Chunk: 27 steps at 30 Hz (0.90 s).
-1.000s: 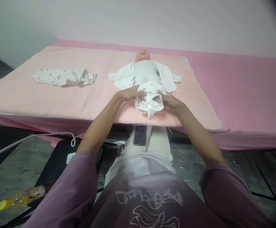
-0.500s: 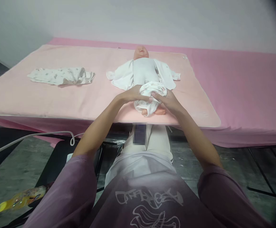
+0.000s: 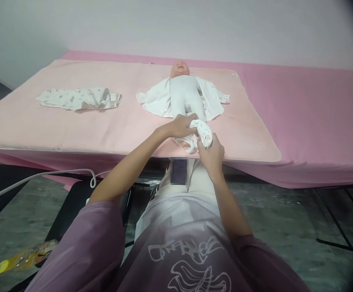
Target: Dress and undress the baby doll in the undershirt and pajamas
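The mat (image 3: pixel 118 125) is peach, the sheet (image 3: pixel 304 109) at right deeper pink, the jacket (image 3: pixel 158 98) white, the doll (image 3: pixel 186 91) white with a pinkish head. The left cloth (image 3: pixel 79 99) is white with small grey marks, the near bundle (image 3: pixel 205 133) white with pink prints. The shirt (image 3: pixel 182 231) is dull purple with white lettering

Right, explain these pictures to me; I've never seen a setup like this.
There is no machine here, just a person working with bare hands. Every picture comes from one camera worn on the head, looking forward and down. On the pale pink fabric mat a white-bodied baby doll lies face up, with an open white cloth jacket spread around it. A folded white patterned cloth lies off to the left. The left hand and right hand hold a bunched white printed garment at the doll's feet.
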Each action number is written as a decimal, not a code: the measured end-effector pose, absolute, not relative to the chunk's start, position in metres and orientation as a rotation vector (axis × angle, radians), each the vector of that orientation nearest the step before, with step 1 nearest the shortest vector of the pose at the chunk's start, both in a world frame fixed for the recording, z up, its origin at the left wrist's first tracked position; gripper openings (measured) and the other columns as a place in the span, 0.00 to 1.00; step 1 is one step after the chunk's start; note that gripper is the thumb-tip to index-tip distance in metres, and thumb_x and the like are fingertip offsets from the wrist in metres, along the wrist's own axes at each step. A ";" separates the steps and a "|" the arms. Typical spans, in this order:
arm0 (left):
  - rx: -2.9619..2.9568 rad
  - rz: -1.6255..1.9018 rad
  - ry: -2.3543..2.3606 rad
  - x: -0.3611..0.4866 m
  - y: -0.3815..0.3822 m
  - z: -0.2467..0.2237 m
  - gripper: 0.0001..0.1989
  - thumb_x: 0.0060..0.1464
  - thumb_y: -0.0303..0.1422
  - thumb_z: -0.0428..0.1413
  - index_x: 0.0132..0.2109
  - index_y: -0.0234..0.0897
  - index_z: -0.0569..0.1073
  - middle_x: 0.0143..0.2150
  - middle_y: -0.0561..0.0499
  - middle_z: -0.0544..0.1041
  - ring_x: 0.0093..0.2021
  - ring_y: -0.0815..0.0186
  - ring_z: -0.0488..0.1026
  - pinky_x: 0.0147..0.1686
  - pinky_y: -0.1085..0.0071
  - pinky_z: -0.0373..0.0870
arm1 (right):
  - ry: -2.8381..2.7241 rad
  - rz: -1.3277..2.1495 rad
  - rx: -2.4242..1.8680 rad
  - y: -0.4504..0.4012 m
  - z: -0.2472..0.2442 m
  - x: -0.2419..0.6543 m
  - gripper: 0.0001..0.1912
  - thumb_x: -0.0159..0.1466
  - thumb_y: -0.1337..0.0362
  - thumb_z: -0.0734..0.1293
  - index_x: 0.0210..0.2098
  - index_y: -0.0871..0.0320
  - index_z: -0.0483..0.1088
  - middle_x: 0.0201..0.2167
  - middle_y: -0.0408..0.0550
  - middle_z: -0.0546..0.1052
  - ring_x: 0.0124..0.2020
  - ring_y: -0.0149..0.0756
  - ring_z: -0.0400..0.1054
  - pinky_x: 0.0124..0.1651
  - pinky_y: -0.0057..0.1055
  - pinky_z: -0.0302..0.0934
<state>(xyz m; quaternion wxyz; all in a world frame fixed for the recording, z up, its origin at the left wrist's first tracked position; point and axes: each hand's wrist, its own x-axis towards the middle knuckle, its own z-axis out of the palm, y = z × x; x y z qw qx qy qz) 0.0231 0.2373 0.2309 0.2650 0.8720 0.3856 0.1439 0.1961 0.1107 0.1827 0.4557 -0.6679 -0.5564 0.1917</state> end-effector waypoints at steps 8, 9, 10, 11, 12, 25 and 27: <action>2.556 0.087 1.106 0.048 0.228 0.241 0.29 0.68 0.39 0.53 0.73 0.48 0.70 0.60 0.45 0.86 0.60 0.45 0.79 0.67 0.49 0.53 | -1.417 0.143 -1.731 0.115 0.158 0.208 0.15 0.71 0.58 0.64 0.52 0.56 0.76 0.48 0.60 0.80 0.48 0.55 0.76 0.51 0.44 0.68; 2.563 0.075 1.095 0.048 0.229 0.241 0.29 0.68 0.40 0.53 0.74 0.49 0.71 0.61 0.45 0.85 0.61 0.45 0.79 0.67 0.50 0.53 | -1.428 0.105 -1.708 0.115 0.158 0.209 0.15 0.71 0.59 0.64 0.53 0.57 0.76 0.54 0.62 0.78 0.52 0.55 0.75 0.52 0.45 0.69; 2.570 0.064 1.082 0.048 0.230 0.241 0.29 0.68 0.41 0.53 0.73 0.49 0.71 0.61 0.45 0.85 0.61 0.45 0.79 0.66 0.50 0.53 | -1.436 0.078 -1.692 0.116 0.158 0.210 0.16 0.70 0.60 0.64 0.54 0.57 0.75 0.59 0.64 0.76 0.56 0.56 0.74 0.54 0.45 0.69; 2.575 0.052 1.069 0.048 0.230 0.241 0.29 0.68 0.41 0.54 0.73 0.49 0.72 0.60 0.45 0.86 0.62 0.45 0.79 0.66 0.51 0.53 | -1.445 0.066 -1.691 0.116 0.158 0.210 0.17 0.69 0.60 0.64 0.55 0.58 0.74 0.61 0.65 0.74 0.57 0.56 0.74 0.54 0.46 0.69; 2.580 0.040 1.058 0.048 0.231 0.241 0.28 0.68 0.41 0.54 0.73 0.49 0.72 0.59 0.45 0.86 0.61 0.46 0.79 0.65 0.51 0.53 | -1.455 0.071 -1.706 0.117 0.159 0.210 0.18 0.69 0.61 0.64 0.56 0.58 0.74 0.61 0.64 0.74 0.57 0.56 0.74 0.55 0.46 0.69; 2.524 0.313 1.161 0.050 0.217 0.230 0.27 0.65 0.44 0.55 0.66 0.41 0.75 0.50 0.44 0.86 0.55 0.46 0.81 0.65 0.51 0.56 | -1.534 0.355 -1.866 0.129 0.184 0.229 0.10 0.67 0.56 0.67 0.45 0.53 0.69 0.42 0.56 0.81 0.44 0.55 0.73 0.48 0.43 0.65; 2.556 0.249 1.165 0.050 0.217 0.234 0.27 0.66 0.45 0.55 0.67 0.41 0.76 0.49 0.42 0.86 0.55 0.45 0.80 0.65 0.50 0.56 | -1.511 0.455 -1.834 0.131 0.186 0.235 0.09 0.66 0.55 0.68 0.42 0.51 0.68 0.39 0.53 0.81 0.40 0.52 0.72 0.46 0.41 0.63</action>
